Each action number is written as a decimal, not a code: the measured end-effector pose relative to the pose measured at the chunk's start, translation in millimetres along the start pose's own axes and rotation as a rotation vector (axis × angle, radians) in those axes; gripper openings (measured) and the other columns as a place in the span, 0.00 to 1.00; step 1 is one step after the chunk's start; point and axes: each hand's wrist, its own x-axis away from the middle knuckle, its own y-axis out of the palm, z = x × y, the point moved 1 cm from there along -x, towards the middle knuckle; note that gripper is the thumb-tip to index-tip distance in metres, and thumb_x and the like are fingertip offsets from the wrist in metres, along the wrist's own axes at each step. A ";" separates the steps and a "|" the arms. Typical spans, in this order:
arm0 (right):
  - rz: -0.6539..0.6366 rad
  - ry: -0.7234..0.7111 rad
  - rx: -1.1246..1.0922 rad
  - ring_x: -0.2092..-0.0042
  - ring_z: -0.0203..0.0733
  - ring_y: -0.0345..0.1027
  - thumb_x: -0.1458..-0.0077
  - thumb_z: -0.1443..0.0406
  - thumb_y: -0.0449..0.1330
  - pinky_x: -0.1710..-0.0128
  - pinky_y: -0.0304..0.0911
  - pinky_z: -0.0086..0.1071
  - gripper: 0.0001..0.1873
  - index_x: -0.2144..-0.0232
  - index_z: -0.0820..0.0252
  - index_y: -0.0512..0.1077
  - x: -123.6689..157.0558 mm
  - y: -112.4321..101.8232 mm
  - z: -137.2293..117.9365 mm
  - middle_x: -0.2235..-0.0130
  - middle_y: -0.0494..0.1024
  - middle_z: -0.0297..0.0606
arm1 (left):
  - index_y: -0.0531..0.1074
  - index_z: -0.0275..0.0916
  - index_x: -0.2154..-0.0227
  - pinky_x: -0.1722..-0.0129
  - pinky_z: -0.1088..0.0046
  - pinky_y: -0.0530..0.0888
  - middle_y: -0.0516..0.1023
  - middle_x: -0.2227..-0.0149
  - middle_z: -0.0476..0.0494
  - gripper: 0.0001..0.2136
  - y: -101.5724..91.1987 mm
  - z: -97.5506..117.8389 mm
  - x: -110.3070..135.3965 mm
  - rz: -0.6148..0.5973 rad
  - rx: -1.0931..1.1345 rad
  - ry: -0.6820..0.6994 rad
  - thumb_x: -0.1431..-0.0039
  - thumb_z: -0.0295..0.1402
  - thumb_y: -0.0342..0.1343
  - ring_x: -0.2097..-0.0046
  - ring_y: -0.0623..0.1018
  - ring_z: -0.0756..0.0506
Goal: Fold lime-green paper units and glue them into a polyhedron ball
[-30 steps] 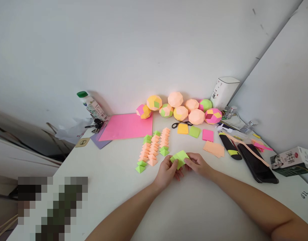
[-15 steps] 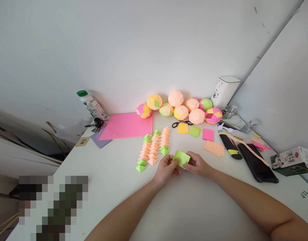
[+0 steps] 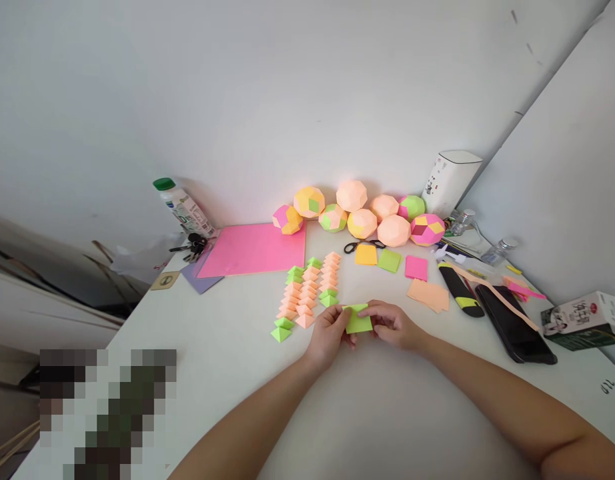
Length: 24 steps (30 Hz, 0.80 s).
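A small light-green sheet of paper point(image 3: 358, 321) is held up between my two hands over the white table. My left hand point(image 3: 329, 331) pinches its left side, thumb on the near face. On the other side, my right hand point(image 3: 393, 325) grips the upper right edge with thumb and fingers. Part of each hand's fingers is hidden behind the paper. Just left of my hands lie rows of folded paper pieces, peach ones point(image 3: 308, 293) and green ones point(image 3: 281, 333). Beyond sit small stacks of yellow point(image 3: 366, 255), green point(image 3: 389, 261), pink point(image 3: 416, 268) and peach paper point(image 3: 428, 296).
Several faceted paper balls point(image 3: 394, 231) line the wall, near black-handled scissors point(image 3: 363, 247). A pink board point(image 3: 255, 250) and a bottle point(image 3: 183, 207) stand left. To the right are a utility knife point(image 3: 460, 290), a phone point(image 3: 515, 327) and a carton point(image 3: 585, 320).
The green paper has turned from slanted to nearly level, its top edge bent toward me. My right fingers have moved up onto that edge, while my left hand keeps its pinch.
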 end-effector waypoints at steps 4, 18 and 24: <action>0.019 -0.010 0.046 0.72 0.32 0.64 0.51 0.69 0.58 0.74 0.62 0.30 0.16 0.57 0.58 0.71 0.3 2.3 -1.6 0.57 0.66 0.42 | 0.65 0.37 0.70 0.85 0.77 0.69 0.69 0.81 0.53 0.16 -0.6 0.1 -0.3 -0.037 0.002 -0.026 0.49 0.46 0.56 0.82 0.72 0.51; 0.053 -0.006 0.065 0.68 0.35 0.66 0.50 0.60 0.63 0.71 0.64 0.30 0.15 0.61 0.60 0.72 -0.2 1.3 1.4 0.55 0.67 0.44 | 0.63 0.37 0.67 0.86 0.77 0.68 0.72 0.80 0.52 0.14 0.8 0.7 2.4 -0.142 -0.036 -0.016 0.46 0.45 0.53 0.83 0.72 0.50; 0.088 -0.004 0.094 0.73 0.31 0.63 0.50 0.60 0.62 0.76 0.61 0.28 0.11 0.64 0.60 0.73 -0.6 2.0 -0.6 0.58 0.69 0.42 | 0.62 0.37 0.67 0.85 0.76 0.69 0.72 0.79 0.51 0.14 2.0 1.4 3.9 -0.134 -0.071 -0.008 0.44 0.44 0.51 0.83 0.72 0.51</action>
